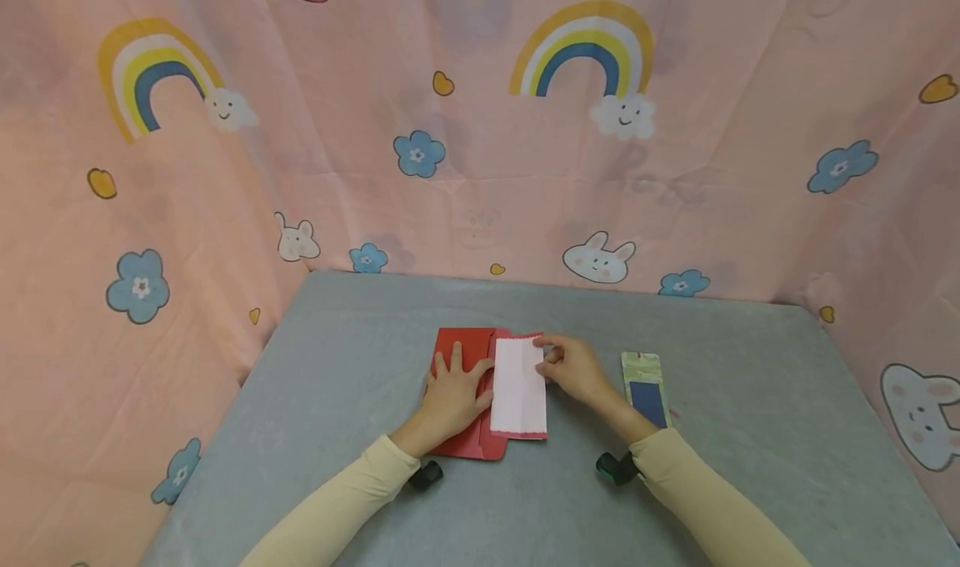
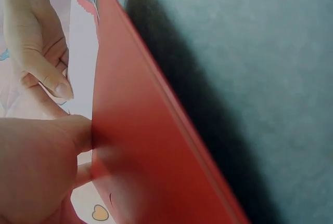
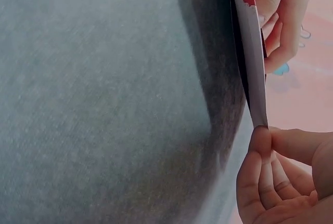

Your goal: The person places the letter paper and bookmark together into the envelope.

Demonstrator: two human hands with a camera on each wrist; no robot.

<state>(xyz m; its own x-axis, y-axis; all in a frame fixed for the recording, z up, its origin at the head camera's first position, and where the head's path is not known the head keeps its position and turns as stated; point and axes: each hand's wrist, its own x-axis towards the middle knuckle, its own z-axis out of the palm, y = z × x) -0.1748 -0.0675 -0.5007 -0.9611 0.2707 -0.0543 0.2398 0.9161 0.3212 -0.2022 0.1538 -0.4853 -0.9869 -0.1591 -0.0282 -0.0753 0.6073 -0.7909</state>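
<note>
A red envelope (image 1: 468, 346) lies on the grey table, its flap side facing right. My left hand (image 1: 450, 396) rests on it with fingers spread, thumb and forefinger pointing toward the opening. In the left wrist view, those fingertips touch the red surface close to its edge. A flat white packet (image 1: 519, 388) with red zigzag ends lies over the flap, its left edge right at the opening. My right hand (image 1: 573, 371) pinches the packet's right edge between thumb and forefinger, as the right wrist view shows, the other fingers curled beneath.
Right of my right hand lies a pale green packet (image 1: 641, 367) with a dark blue panel, partly hidden by the forearm. A pink patterned cloth (image 1: 480, 150) hangs behind and beside the grey table (image 1: 360, 342). Dark wrist devices show below both sleeves.
</note>
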